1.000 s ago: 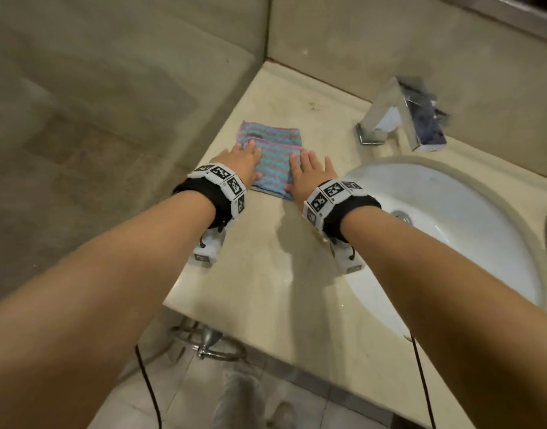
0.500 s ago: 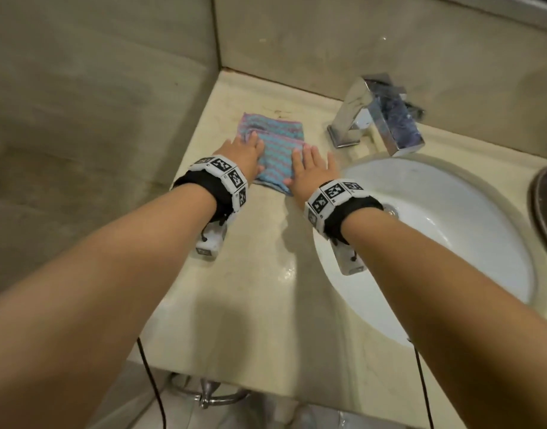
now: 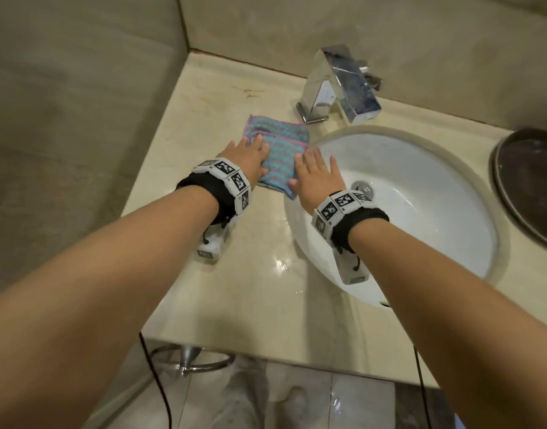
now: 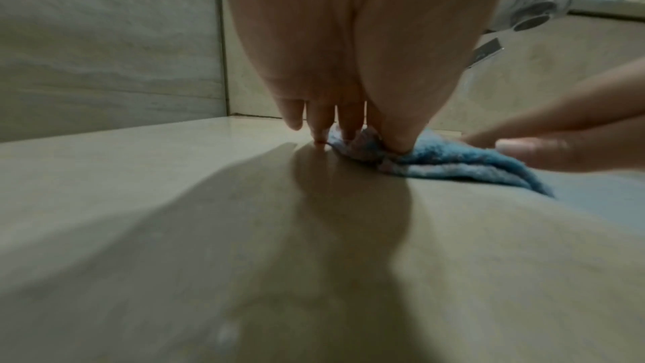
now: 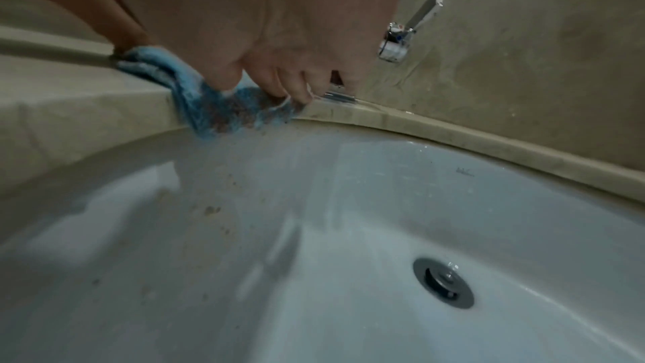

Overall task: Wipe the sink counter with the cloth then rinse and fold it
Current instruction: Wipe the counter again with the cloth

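A folded blue-and-pink striped cloth (image 3: pixel 281 147) lies on the beige counter (image 3: pixel 235 289), left of the white sink (image 3: pixel 426 218). Its near right corner reaches over the sink's rim. My left hand (image 3: pixel 252 154) lies flat on the cloth's left edge. In the left wrist view, my left hand (image 4: pixel 349 109) presses thumb and fingertips down on the cloth (image 4: pixel 453 159). My right hand (image 3: pixel 315 170) lies with spread fingers on the cloth's right edge. In the right wrist view, my right hand (image 5: pixel 272 79) presses the cloth (image 5: pixel 216 112) against the rim of the sink (image 5: pixel 349 231).
A square chrome faucet (image 3: pixel 337 85) stands behind the cloth at the sink's back. A dark round tray (image 3: pixel 532 184) sits at the far right. Walls close the counter at the left and back. Water drops shine on the counter near the basin. The drain (image 5: pixel 443 282) lies below my right wrist.
Both hands have slid the cloth to the right, toward the faucet and the sink rim. Its right corner now overhangs the basin.
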### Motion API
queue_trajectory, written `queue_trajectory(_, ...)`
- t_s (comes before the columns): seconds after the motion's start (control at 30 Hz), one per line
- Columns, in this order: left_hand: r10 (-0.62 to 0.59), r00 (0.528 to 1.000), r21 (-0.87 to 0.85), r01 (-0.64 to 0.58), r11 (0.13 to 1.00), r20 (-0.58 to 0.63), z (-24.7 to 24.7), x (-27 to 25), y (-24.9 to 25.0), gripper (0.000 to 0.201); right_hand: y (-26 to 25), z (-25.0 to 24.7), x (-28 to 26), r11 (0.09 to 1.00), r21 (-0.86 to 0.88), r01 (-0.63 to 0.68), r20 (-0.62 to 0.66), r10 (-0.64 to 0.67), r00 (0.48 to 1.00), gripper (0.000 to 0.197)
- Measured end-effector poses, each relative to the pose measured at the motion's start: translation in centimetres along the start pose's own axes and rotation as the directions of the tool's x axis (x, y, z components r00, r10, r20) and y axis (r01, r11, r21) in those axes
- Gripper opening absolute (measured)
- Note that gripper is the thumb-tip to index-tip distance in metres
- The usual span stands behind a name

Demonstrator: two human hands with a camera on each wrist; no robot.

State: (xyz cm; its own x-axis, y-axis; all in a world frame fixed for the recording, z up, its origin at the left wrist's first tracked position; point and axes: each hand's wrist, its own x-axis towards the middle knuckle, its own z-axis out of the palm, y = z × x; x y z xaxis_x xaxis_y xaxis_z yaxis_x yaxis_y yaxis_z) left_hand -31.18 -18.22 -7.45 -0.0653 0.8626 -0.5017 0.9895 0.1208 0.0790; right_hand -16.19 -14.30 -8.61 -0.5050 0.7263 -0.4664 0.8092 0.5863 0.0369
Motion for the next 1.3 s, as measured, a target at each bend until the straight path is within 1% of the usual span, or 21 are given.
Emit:
queue_trajectory(0.1,-0.023,1.0,-0.037,0.023,0.999,-0.001,1.2,-1.7,0.1,0.057,-0.6,0.0,-1.0,0.995,0.05,0.088,-0.062,-0.084,0.994,0.058)
queue_trajectory(0.17,-0.045,0.999,-0.052,0.045,0.998,0.0,2.0,-3.1,0.4,0.058,-1.5,0.1,-1.8,0.981,0.085,0.172,-0.033,-0.17,0.985,0.057)
queue_trajectory(0.27,-0.077,0.997,-0.049,0.077,0.996,-0.004,3.3,-5.2,0.8,0.059,-2.2,0.4,-3.0,0.96,0.171,0.223,0.03,-0.231,0.972,0.059)
queue_trajectory(0.33,-0.097,0.995,-0.058,0.096,0.994,-0.011,4.3,-6.6,1.1,0.059,-2.3,0.9,-3.9,0.955,0.153,0.255,0.042,-0.264,0.963,0.061)
queue_trajectory(0.43,-0.117,0.993,-0.083,0.115,0.99,-0.014,5.7,-8.8,1.9,0.06,-2.5,2.2,-5.8,0.942,0.11,0.317,0.028,-0.321,0.947,0.063)
queue_trajectory(0.5,-0.134,0.991,-0.077,0.133,0.988,-0.014,6.5,-10.3,2.5,0.06,-2.8,2.9,-7.0,0.939,0.083,0.334,0.047,-0.338,0.94,0.064)
queue_trajectory(0.73,-0.202,0.979,-0.103,0.201,0.974,0.001,10.0,-15.0,5.6,0.061,-2.9,5.2,-11.9,0.922,-0.062,0.383,0.084,-0.377,0.922,0.063)
queue_trajectory(0.93,-0.222,0.975,-0.082,0.223,0.971,0.02,12.3,-18.6,9.0,0.061,-2.2,7.8,-16.4,0.93,-0.08,0.359,0.114,-0.349,0.93,0.061)
queue_trajectory(1.1,-0.199,0.979,-0.059,0.201,0.978,0.039,13.3,-20.5,11.9,0.062,-0.6,9.6,-19.6,0.936,-0.079,0.344,0.125,-0.333,0.935,0.06)
queue_trajectory(1.3,-0.145,0.989,-0.011,0.146,0.989,0.028,14.1,-21.4,15.0,0.063,1.4,11.5,-22.5,0.959,-0.053,0.279,0.117,-0.272,0.955,0.061)
